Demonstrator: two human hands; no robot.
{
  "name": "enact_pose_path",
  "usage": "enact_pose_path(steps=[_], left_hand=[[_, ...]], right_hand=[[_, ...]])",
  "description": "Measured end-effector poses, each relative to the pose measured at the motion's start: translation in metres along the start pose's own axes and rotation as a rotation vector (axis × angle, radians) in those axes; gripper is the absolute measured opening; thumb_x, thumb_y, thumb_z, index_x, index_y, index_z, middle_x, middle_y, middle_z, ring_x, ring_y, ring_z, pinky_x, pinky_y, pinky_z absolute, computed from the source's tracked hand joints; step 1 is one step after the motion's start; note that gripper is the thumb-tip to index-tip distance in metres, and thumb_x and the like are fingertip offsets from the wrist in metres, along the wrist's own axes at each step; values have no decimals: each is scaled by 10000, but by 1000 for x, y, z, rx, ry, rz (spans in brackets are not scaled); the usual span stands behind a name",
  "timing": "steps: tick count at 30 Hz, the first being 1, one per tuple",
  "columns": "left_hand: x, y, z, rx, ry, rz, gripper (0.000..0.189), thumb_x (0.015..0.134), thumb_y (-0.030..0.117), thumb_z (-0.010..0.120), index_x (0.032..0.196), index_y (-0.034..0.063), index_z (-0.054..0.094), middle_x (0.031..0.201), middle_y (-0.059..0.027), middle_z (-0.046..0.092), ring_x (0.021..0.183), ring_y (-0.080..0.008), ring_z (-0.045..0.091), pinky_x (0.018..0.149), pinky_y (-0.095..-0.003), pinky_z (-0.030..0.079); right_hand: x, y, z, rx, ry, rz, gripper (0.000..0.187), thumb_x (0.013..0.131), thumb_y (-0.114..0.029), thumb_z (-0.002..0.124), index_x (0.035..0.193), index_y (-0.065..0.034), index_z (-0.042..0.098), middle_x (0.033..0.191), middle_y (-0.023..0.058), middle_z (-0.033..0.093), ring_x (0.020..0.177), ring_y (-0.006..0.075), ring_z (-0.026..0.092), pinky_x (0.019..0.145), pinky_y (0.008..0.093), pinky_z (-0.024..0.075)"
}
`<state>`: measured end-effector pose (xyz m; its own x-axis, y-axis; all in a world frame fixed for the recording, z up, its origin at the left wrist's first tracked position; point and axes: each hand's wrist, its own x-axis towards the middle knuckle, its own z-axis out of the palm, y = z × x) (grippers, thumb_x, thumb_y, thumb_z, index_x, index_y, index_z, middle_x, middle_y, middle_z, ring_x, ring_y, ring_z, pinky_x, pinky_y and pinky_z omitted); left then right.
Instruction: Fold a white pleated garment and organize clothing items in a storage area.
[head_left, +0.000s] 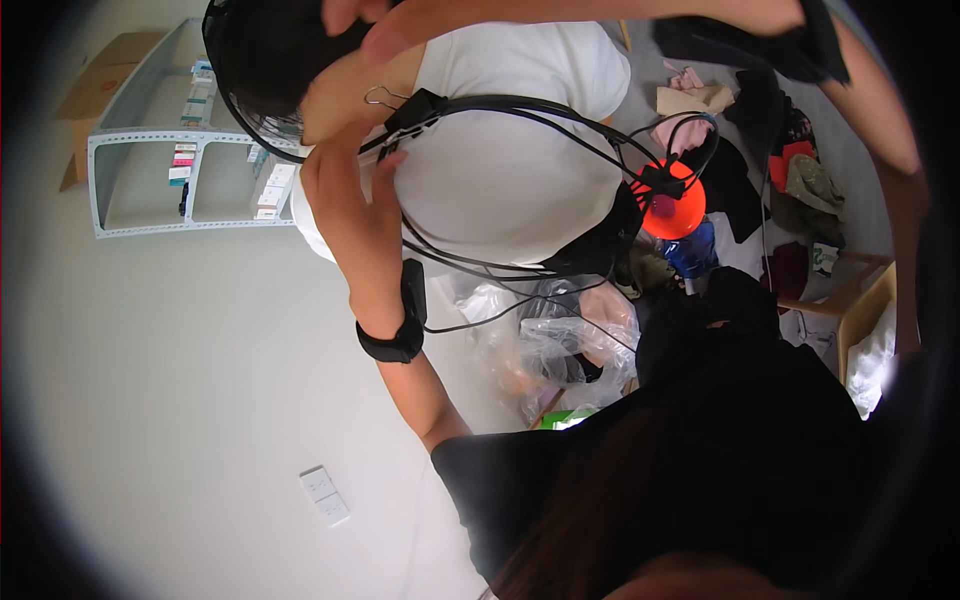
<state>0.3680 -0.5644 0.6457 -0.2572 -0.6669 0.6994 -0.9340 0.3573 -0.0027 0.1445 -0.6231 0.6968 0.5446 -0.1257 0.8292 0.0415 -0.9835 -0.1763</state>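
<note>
Before me a person in a white T-shirt (510, 180) has their back to me. My left hand (345, 199), with a black band and device (409, 319) on its wrist, is at the shirt's neckline, thumb and fingers pinching a black cable (386, 148). Just beyond its fingertips, a black binder clip (415, 110) sits on the cable at the collar. A loose loop of cable hangs over the person's back, gathered in a knot (664, 180) at its far end. My right hand (375, 30) reaches across the top against the person's dark hair (277, 60), its fingers partly cut off.
A pale metal shelf (191, 137) with small boxes stands by the wall, near a cardboard box (97, 97). Clothes (810, 184), an orange round object (686, 214) and clear plastic bags (547, 337) lie beyond and below the person. A wall socket (325, 495) is at lower left.
</note>
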Motion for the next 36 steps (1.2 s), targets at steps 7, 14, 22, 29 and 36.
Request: enact_pose_path(steps=[7, 14, 22, 29, 36], left_hand=[[-37, 60, -47, 64, 441, 236, 79, 685, 56, 520, 731, -7, 529, 875, -192, 526, 793, -265, 462, 671, -343, 366], [72, 120, 144, 10, 620, 78, 86, 683, 66, 507, 742, 4, 511, 816, -184, 528, 773, -267, 475, 672, -345, 366], [36, 100, 37, -68, 620, -166, 77, 685, 53, 514, 748, 7, 516, 822, -164, 526, 786, -256, 472, 690, -339, 362], [-184, 306, -86, -242, 467, -289, 73, 687, 41, 519, 753, 11, 519, 828, -146, 524, 798, -247, 470, 706, -334, 360], [-194, 310, -131, -212, 428, -429, 71, 689, 30, 525, 758, 14, 523, 834, -129, 522, 809, -238, 468, 721, -329, 357]], right_hand=[[-47, -9, 12, 370, 152, -37, 191, 711, -125, 557, 741, 59, 519, 647, 120, 518, 556, 210, 484, 518, 256, 407], [-85, -76, -29, 575, 66, -37, 169, 712, -117, 561, 737, 47, 528, 655, 109, 523, 574, 203, 489, 530, 253, 406], [-98, -195, -42, 827, -16, 23, 144, 714, -107, 566, 734, 33, 538, 664, 97, 528, 595, 195, 494, 543, 250, 405], [-149, -266, -67, 989, 91, 183, 122, 715, -98, 570, 731, 21, 547, 673, 86, 532, 613, 189, 499, 555, 248, 405], [-145, -322, -66, 1254, 108, 145, 100, 717, -89, 573, 728, 9, 555, 681, 75, 536, 631, 182, 504, 567, 245, 404]])
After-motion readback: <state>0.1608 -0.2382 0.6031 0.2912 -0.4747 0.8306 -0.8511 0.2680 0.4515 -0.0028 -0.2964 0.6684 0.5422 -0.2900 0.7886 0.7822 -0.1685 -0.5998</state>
